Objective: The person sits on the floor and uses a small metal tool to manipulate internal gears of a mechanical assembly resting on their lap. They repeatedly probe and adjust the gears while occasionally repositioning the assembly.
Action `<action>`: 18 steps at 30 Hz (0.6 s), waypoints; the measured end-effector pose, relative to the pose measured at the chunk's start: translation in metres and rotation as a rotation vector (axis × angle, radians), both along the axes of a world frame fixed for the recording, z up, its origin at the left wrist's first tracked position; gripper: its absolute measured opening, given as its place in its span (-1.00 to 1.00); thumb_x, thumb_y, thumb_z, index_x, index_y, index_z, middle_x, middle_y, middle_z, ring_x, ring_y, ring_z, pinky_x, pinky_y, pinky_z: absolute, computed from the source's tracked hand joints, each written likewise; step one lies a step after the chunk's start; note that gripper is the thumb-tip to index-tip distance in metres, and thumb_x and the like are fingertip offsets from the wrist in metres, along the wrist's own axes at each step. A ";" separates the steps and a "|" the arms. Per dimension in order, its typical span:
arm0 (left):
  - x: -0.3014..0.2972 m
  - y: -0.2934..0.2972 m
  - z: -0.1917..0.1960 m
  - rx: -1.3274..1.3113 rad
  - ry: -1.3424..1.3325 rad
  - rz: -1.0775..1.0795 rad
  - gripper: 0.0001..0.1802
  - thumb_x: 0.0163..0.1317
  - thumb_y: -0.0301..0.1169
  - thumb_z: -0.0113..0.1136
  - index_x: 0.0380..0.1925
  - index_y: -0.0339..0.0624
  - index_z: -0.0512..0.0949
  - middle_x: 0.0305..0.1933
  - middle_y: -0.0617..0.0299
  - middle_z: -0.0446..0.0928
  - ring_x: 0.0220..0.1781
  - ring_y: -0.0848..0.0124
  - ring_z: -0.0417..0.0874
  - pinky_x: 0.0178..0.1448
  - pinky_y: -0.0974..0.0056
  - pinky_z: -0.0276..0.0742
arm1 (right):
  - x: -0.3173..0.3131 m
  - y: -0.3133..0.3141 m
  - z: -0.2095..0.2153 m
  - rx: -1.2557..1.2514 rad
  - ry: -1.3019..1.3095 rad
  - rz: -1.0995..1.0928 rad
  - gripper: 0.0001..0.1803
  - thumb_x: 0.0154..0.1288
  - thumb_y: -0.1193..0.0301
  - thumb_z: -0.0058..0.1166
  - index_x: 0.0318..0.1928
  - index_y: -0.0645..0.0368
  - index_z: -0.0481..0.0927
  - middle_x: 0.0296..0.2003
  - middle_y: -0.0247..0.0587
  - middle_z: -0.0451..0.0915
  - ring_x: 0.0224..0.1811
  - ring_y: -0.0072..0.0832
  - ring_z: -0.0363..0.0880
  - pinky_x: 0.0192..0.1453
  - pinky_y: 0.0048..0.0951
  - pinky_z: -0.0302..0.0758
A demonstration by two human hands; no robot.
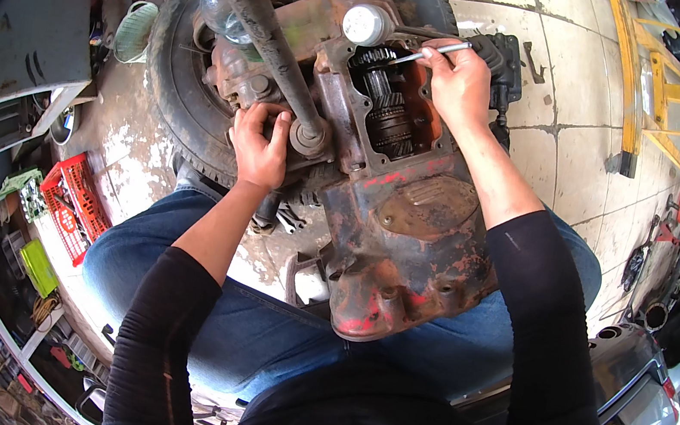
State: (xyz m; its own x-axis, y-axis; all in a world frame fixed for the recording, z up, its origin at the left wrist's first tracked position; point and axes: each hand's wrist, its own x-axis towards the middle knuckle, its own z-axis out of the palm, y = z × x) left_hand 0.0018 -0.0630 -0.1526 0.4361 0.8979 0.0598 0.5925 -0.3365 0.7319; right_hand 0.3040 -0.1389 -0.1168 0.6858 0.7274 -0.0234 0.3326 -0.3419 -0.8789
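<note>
In front of me, a rusty gearbox [429, 225] lies partly over my legs, its top opening showing dark toothed gears [392, 120]. My right hand [459, 88] pinches a slim silver rod-like tool [441, 50], whose tip points down at the gears at the far end of the opening. My left hand [259, 145] rests at the near edge of the rusty casting, fingers curled against it, beside a long steel lever [279, 60] that slants across. Its fingertips are partly hidden. A white-capped container [366, 25] stands by the opening's far rim.
Under the casting lies a large tyre [170, 71], with a blue-capped plastic bottle [223, 20] on it. A red crate [73, 205] and a metal cabinet [33, 17] stand left. Wrenches [291, 221] lie below my left hand. A yellow frame [632, 80] stands right.
</note>
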 end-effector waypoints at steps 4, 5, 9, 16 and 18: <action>-0.001 0.001 -0.003 -0.016 -0.010 0.000 -0.76 0.41 -0.18 0.26 -0.25 -0.10 0.69 -0.22 0.20 0.61 0.00 0.11 0.52 0.18 0.03 0.30 | -0.007 0.006 -0.003 0.030 -0.078 0.125 -0.81 0.42 0.31 0.39 -0.09 0.13 0.83 -0.28 -0.02 0.81 -0.22 -0.21 0.84 -0.07 -0.30 0.67; -0.001 0.000 -0.002 -0.016 -0.001 0.011 -0.76 0.40 -0.18 0.27 -0.25 -0.10 0.70 -0.22 0.20 0.61 0.00 0.12 0.52 0.18 0.02 0.30 | -0.011 0.009 0.001 0.033 -0.078 0.151 -0.80 0.41 0.30 0.39 -0.09 0.14 0.83 -0.27 -0.01 0.81 -0.22 -0.20 0.84 -0.06 -0.30 0.67; -0.001 0.001 0.004 -0.022 0.008 0.029 -0.77 0.39 -0.17 0.28 -0.24 -0.08 0.71 -0.23 0.21 0.61 0.01 0.12 0.52 0.19 0.01 0.31 | -0.017 0.022 0.022 0.010 -0.234 0.297 -0.79 0.38 0.31 0.39 -0.11 0.19 0.81 -0.25 0.11 0.77 -0.18 0.00 0.80 -0.06 -0.17 0.67; -0.003 0.000 0.006 -0.047 0.051 0.034 -0.74 0.38 -0.12 0.27 -0.25 -0.05 0.71 -0.25 0.24 0.59 -0.03 0.14 0.52 0.15 0.01 0.29 | -0.015 0.016 0.026 -0.067 -0.303 0.458 -0.84 0.36 0.44 0.39 -0.09 0.20 0.83 -0.22 -0.06 0.84 -0.20 -0.38 0.85 -0.04 -0.37 0.67; -0.003 -0.001 0.006 -0.041 0.050 0.039 -0.75 0.37 -0.12 0.28 -0.26 -0.04 0.71 -0.25 0.25 0.59 -0.03 0.14 0.52 0.12 0.01 0.29 | -0.026 0.014 0.028 -0.029 -0.189 0.390 -0.85 0.37 0.45 0.41 -0.09 0.19 0.84 -0.25 -0.16 0.85 -0.24 -0.51 0.81 -0.08 -0.45 0.65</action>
